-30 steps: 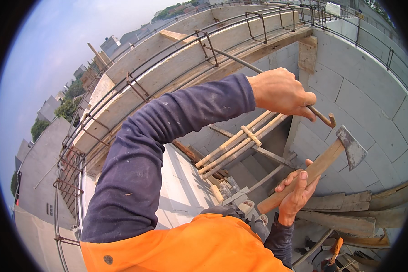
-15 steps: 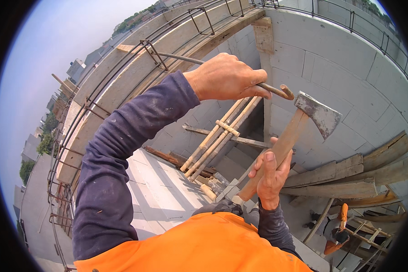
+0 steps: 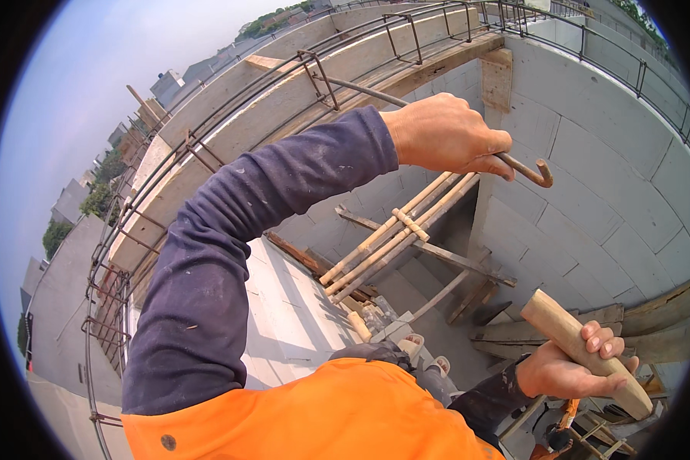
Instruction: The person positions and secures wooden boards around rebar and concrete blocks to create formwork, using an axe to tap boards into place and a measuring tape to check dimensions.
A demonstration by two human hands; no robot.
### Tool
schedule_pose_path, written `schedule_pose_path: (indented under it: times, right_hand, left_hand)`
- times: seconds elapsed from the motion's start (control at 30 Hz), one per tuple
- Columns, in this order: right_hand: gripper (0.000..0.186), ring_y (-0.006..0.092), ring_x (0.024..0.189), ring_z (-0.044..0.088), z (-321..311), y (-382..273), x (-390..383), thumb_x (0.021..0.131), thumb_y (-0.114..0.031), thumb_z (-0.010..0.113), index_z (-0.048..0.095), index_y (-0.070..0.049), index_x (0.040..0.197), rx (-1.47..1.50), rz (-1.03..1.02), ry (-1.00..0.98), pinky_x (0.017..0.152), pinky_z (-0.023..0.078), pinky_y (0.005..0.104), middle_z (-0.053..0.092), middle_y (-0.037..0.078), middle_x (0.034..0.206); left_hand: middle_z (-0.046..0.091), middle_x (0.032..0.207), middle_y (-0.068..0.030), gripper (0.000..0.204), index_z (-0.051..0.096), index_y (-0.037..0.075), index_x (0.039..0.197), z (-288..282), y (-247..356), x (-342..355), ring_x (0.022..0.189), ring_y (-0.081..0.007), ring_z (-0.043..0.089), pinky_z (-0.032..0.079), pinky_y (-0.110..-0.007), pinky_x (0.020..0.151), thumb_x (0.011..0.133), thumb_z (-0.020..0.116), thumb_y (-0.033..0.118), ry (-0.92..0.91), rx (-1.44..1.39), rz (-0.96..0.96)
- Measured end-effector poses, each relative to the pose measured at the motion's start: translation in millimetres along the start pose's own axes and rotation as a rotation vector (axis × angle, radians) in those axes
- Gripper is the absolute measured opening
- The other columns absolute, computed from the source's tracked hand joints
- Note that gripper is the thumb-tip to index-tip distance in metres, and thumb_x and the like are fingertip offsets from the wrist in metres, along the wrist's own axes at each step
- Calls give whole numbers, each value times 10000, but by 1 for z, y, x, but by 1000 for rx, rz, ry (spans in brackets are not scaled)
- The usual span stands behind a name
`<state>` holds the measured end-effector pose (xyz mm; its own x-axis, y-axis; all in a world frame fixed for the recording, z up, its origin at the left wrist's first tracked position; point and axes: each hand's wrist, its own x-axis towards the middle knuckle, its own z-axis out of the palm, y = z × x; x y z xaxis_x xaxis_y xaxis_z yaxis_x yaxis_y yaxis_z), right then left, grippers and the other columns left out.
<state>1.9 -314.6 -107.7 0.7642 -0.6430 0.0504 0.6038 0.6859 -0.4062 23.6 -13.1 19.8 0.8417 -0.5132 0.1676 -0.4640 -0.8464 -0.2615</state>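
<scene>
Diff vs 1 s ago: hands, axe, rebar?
The right hand swung the axe down: its wooden handle now points down-right, head out of view. The left hand kept its grip on the hooked rebar. Both grips are unchanged.

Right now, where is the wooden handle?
In the head view, the wooden handle is at the lower right, held in the right hand, in front of the grey block wall.
</scene>
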Motion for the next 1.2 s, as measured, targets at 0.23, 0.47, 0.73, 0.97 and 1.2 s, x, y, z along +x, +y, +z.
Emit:
schedule_pose_path:
  times: [0.23,0.47,0.73,0.97,1.2]
  right_hand:
    - [433,112,488,526,-21,50,-71,1043,-294,592,434,-10,1329,-295,677,-646,465,502,259,520,30,688]
    - [469,114,488,514,-27,52,-61,1046,-293,598,422,0,1367,-470,666,-739,462,476,256,516,27,683]
    - [495,117,492,515,-32,50,-72,1045,-318,604,418,4,1372,-439,693,-718,459,459,257,523,30,680]
    - [518,111,493,516,-29,47,-74,1035,-350,617,421,-1,1363,-418,685,-747,464,458,251,533,25,692]
    - [521,113,500,519,-27,43,-74,1031,-350,620,424,0,1363,-400,680,-743,469,460,250,531,29,694]
  left_hand:
    - [609,558,-70,437,585,108,865,-8,-12,-10,494,-277,644,473,-370,456,1013,593,519,-4,4,10]
    - [611,563,-84,455,579,100,863,-4,13,10,502,-308,638,479,-382,465,1011,586,530,18,-58,-2]
    - [617,571,-90,466,559,101,858,-8,2,4,519,-320,651,487,-386,471,1015,573,539,34,14,-38]
    - [634,578,-78,437,575,103,896,-7,3,1,518,-279,666,488,-363,463,1015,582,524,30,20,-25]
    - [639,580,-78,445,581,104,885,-7,5,1,517,-275,669,495,-361,465,1012,581,530,46,37,-17]
